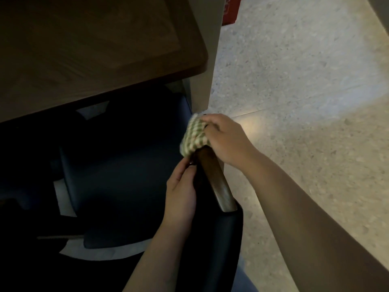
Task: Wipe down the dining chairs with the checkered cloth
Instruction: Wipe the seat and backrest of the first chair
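Note:
A dining chair with a dark blue cushioned seat (126,175) stands tucked partly under the table. Its brown wooden armrest (216,182) runs along the seat's right side. A green and white checkered cloth (192,135) is wrapped over the far end of that armrest. My right hand (225,138) grips the cloth from the right and presses it onto the wood. My left hand (182,192) holds the inner side of the armrest just below the cloth, fingers curled against it. The armrest's far tip is hidden under the cloth.
A dark wooden table (84,49) overhangs the chair at the upper left. A pale wall or panel edge (204,81) runs down beside the armrest. Speckled light floor (305,102) spreads to the right. A red box (230,9) stands at the top.

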A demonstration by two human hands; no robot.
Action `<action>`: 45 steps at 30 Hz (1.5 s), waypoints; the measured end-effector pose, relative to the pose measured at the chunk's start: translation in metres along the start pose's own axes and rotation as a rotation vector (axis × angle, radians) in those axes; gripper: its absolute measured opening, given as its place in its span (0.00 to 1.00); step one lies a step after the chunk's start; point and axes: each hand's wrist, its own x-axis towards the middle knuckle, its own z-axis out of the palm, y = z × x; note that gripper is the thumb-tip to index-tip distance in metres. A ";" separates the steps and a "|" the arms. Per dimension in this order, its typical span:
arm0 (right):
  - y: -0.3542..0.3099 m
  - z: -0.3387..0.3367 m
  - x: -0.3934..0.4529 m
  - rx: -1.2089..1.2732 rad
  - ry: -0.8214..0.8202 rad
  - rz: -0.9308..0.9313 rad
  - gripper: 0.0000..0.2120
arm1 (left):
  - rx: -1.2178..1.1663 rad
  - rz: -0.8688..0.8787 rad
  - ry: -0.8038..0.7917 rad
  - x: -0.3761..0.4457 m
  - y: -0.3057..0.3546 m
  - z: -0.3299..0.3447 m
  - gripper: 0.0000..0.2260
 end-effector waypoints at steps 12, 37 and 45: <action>-0.032 0.004 0.029 -0.859 -0.588 -0.438 0.16 | 0.142 -0.121 0.042 0.000 -0.003 -0.011 0.10; 0.006 -0.028 -0.096 -0.125 -0.316 -0.484 0.14 | 0.637 0.035 0.040 -0.073 0.013 -0.013 0.17; 0.019 0.004 -0.157 0.043 0.088 -0.470 0.14 | 0.730 0.154 -0.077 -0.079 0.011 -0.018 0.15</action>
